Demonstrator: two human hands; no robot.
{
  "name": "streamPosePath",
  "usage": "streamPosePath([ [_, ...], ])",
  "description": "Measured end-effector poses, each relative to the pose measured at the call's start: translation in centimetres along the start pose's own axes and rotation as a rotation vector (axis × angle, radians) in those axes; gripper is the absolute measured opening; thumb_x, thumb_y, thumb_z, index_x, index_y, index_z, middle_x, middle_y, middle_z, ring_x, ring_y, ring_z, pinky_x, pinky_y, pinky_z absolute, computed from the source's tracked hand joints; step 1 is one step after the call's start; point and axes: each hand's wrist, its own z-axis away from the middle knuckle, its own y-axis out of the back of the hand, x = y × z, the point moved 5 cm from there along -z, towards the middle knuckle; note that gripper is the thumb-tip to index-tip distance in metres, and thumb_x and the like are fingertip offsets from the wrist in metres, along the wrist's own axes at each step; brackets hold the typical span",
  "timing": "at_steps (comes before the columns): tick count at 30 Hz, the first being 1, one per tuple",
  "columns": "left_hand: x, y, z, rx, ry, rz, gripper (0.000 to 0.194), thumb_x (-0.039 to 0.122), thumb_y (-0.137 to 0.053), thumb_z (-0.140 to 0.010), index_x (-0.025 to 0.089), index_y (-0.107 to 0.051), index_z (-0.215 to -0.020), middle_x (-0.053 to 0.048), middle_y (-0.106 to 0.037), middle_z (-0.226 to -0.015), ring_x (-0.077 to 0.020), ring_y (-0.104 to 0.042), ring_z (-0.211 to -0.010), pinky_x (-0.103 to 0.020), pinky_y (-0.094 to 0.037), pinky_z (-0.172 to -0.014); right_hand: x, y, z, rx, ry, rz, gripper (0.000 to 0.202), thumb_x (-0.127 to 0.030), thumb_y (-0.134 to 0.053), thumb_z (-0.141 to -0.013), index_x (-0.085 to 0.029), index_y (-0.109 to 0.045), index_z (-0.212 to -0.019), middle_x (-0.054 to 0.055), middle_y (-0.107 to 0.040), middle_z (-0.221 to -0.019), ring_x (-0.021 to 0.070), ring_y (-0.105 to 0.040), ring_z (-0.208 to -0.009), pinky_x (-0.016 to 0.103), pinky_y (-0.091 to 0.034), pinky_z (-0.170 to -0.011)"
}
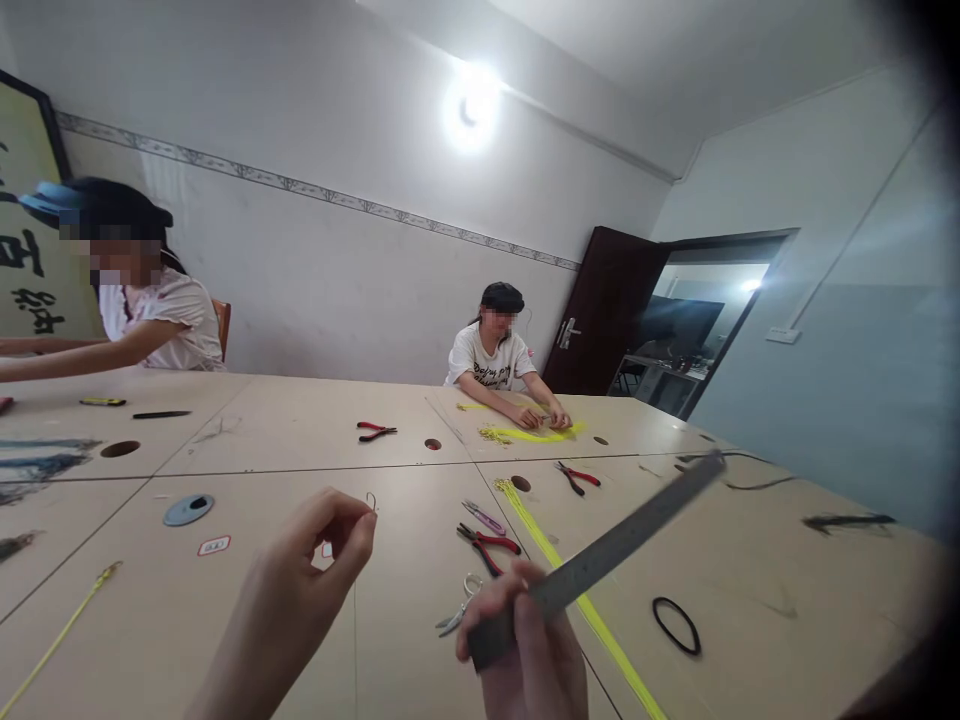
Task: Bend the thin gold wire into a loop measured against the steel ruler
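My left hand (pixel 319 570) is raised over the table, thumb and forefinger pinched on a small fish hook (pixel 371 500) whose bend sticks up above the fingertips. A steel ruler (pixel 630 535) lies across my right hand (pixel 525 650), gripped near its lower end and slanting up to the right. Just beyond that hand are red-handled pliers (pixel 491 545) and small thread snips (pixel 484 517). Small scissors (pixel 457 610) lie to its left, partly hidden by the fingers. A bundle of yellow cords (pixel 536 525) runs under the ruler toward the near edge.
Two people sit across the table; the right one handles yellow cords (pixel 525 435). More pliers (pixel 577 477) (pixel 375 431), a black elastic band (pixel 676 626), a grey cable-hole cover (pixel 189 509) and a single yellow cord (pixel 60 640) lie about. Holes (pixel 121 449) pierce the tabletop.
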Motion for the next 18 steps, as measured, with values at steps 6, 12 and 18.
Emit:
streamPosePath([
  [6,-0.4,0.3,0.0,0.005,-0.031,-0.016,0.025,0.042,-0.05,-0.08,0.023,-0.054,-0.064,0.004,-0.055,-0.06,-0.0133,-0.056,-0.059,-0.022,-0.045,-0.053,-1.8,-5.6,-2.6,-0.203,0.204,-0.431,0.002,-0.034,-0.056,-0.092,-0.034,-0.054,-0.093,-0.008,-0.067,-0.087,0.0095,-0.065,-0.082,0.02,-0.056,-0.066],
  [12,-0.7,-0.3,0.4,-0.059,-0.045,0.046,0.025,0.038,-0.05,-0.086,0.023,-0.055,-0.067,0.004,-0.054,-0.063,-0.0117,-0.054,-0.061,-0.019,-0.045,-0.055,-0.9,-6.4,-3.4,-0.285,0.137,-0.463,0.007,-0.037,-0.052,-0.093,-0.031,-0.057,-0.091,-0.006,-0.067,-0.087,0.0145,-0.068,-0.085,0.027,-0.059,-0.07],
  [18,1.0,-0.5,0.9,-0.016,-0.021,0.201,0.022,0.031,-0.053,-0.085,0.021,-0.055,-0.065,0.004,-0.051,-0.059,-0.009,-0.05,-0.054,-0.015,-0.043,-0.048,-2.0,-5.2,-5.0,-0.514,0.113,-0.221,0.007,-0.032,-0.052,-0.094,-0.029,-0.058,-0.094,-0.003,-0.067,-0.102,0.0145,-0.067,-0.093,0.029,-0.057,-0.083],
])
